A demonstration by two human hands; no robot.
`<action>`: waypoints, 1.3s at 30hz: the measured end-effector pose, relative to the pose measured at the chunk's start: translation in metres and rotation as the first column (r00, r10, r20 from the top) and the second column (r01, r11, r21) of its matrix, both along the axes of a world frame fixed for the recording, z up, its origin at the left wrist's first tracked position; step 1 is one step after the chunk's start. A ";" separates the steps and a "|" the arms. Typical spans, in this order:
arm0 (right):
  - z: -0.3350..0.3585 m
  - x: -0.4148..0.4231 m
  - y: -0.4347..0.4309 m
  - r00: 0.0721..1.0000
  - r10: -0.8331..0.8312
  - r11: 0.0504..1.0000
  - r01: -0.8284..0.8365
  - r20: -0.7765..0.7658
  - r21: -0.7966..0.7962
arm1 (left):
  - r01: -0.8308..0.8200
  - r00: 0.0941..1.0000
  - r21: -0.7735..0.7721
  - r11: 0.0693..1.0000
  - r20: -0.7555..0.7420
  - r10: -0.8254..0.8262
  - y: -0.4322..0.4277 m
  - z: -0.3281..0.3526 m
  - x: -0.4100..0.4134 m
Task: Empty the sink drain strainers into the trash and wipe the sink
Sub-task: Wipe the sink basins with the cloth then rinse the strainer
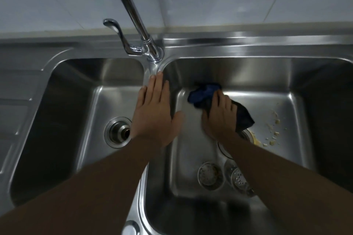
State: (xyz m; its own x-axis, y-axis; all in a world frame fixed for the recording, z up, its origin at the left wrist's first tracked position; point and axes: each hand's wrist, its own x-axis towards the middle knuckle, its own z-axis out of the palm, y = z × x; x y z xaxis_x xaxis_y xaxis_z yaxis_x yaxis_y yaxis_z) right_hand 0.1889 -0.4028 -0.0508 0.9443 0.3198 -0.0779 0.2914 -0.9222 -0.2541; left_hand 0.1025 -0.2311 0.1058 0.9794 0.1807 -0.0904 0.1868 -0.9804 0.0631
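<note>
A steel double sink (229, 47) fills the view. My right hand (219, 116) presses a dark blue cloth (205, 93) against the floor of the right basin, near its back left corner. My left hand (154, 112) rests flat, fingers straight, on the divider between the two basins. Two round metal strainers (210, 175) (237, 178) lie on the right basin's floor near the front, the second partly hidden by my right forearm. The right drain (248, 135) is mostly covered by my wrist and the cloth. The left drain (118, 132) stands without a strainer.
Food crumbs (273, 131) lie scattered on the right basin's floor beside the drain. A chrome faucet (133, 11) with a lever handle (118, 34) rises behind the divider. A ribbed draining board (17, 101) runs along the left. Tiled wall at the back.
</note>
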 end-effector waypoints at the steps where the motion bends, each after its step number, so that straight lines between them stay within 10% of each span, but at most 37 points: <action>1: 0.000 -0.011 0.005 0.999 0.039 0.999 -0.039 0.010 0.008 | -0.001 1.000 -0.005 1.000 0.004 0.001 0.000 0.000 0.000; 8: -0.011 -0.036 -0.017 0.804 0.578 0.810 -0.587 0.139 0.024 | -0.010 1.000 -0.017 1.000 0.019 0.011 0.000 -0.001 0.000; 14: -0.006 0.000 0.012 0.994 0.109 0.993 -0.110 0.020 0.049 | -0.007 0.999 0.016 1.000 0.035 0.007 -0.002 -0.001 0.001; 21: -0.017 -0.011 -0.032 0.876 0.468 0.882 -0.472 0.115 0.008 | -0.049 0.998 -0.008 0.999 0.038 0.049 -0.003 -0.001 0.001; 29: -0.014 0.003 -0.125 0.949 -0.311 0.950 0.312 0.049 -0.029 | -0.048 0.998 0.019 0.999 0.049 0.047 -0.005 -0.001 0.001; 39: -0.002 0.032 -0.153 0.814 -0.581 0.812 0.581 -0.007 0.061 | -0.036 0.997 0.039 0.999 0.063 0.033 -0.005 -0.003 0.002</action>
State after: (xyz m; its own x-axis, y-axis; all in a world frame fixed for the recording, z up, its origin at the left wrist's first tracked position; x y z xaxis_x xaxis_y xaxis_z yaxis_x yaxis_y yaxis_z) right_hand 0.2212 -0.5558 -0.0525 0.9563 -0.2852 -0.0644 -0.2907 -0.9046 -0.3118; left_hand 0.1041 -0.2356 0.1033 0.9760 0.2165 -0.0214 0.2172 -0.9755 0.0361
